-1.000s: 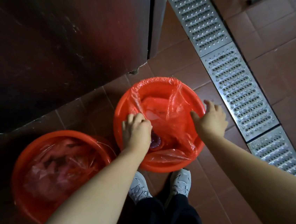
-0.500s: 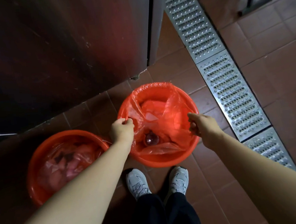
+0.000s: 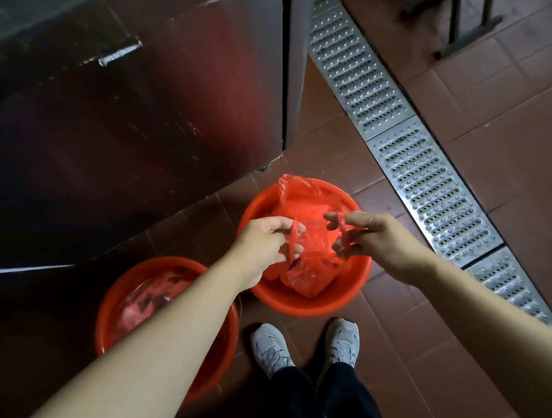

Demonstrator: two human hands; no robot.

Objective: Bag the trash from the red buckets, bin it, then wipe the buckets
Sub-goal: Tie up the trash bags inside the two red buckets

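Between the two hands, the red bin liner (image 3: 307, 256) is now hanging gathered above the right-hand red bucket (image 3: 315, 301) instead of lying spread over its rim. The left hand (image 3: 265, 247) is grasping one twisted handle loop of the liner in curled fingers, and the right hand (image 3: 369, 236) is pinching the other loop, the two held just apart. A second ago both hands were resting down on the bucket's rim; half a second ago they were peeling the film off its opposite edges. That means the trash here is bagged and, by my reading, ready for knotting and lifting out. Below and outside the left forearm, the second red bucket (image 3: 216, 371) is sitting with its liner and trash untouched. Beyond the right hand, a metal drain grate (image 3: 428, 176) is crossing the tiles.
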